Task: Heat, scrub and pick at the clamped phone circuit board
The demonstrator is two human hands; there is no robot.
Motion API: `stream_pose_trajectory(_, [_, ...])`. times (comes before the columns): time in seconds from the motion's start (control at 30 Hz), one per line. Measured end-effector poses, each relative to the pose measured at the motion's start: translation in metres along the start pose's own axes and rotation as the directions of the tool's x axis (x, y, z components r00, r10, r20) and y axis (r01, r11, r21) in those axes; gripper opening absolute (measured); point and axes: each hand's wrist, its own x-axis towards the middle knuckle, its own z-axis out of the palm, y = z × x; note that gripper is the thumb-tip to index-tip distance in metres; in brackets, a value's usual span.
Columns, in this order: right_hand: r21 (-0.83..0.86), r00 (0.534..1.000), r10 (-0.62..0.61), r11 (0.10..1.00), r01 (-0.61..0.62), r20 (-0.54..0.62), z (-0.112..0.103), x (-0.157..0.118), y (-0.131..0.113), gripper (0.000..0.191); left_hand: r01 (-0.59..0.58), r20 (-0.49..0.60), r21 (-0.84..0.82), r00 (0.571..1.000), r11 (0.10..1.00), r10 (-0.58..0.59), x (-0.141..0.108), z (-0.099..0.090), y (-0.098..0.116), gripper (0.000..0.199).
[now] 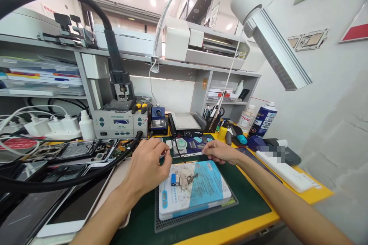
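A white and blue box (201, 191) lies on a dark perforated pad on the green mat. On the box rests a small metal part (184, 180) with a blue end. My left hand (149, 160) is over the box's upper left corner, thumb and fingers curled toward each other; what they hold, if anything, is hidden. Beyond the box, my right hand (220, 152) has its fingers pinched at the right end of a parts tray (186, 154). Whatever is between those fingertips is too small to make out. A round greenish-white tub (180, 144) sits on the tray.
Opened devices and a white-framed tablet (83, 195) cover the left side, crossed by a thick black hose (94, 178). Behind stand a grey soldering station (122, 123) and a hot plate (186, 122). Bottles, a spray can (263, 119) and a white power strip (283, 170) are right.
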Motion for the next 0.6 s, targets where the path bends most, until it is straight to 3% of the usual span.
stream_pose_trajectory(0.17, [-0.015, 0.998, 0.059, 0.998, -0.059, 0.0, -0.0003, 0.0048, 0.0054, 0.031, -0.004, 0.002, -0.005, 1.0, 1.0, 0.004, 0.0004, -0.0002, 0.0008, 0.021])
stream_pose_trajectory(0.6, [-0.089, 0.995, 0.032, 0.995, -0.041, -0.096, 0.0042, -0.0003, 0.001, 0.031, -0.002, 0.017, -0.009, 1.0, 1.0, 0.003, 0.0, 0.001, 0.0009, 0.021])
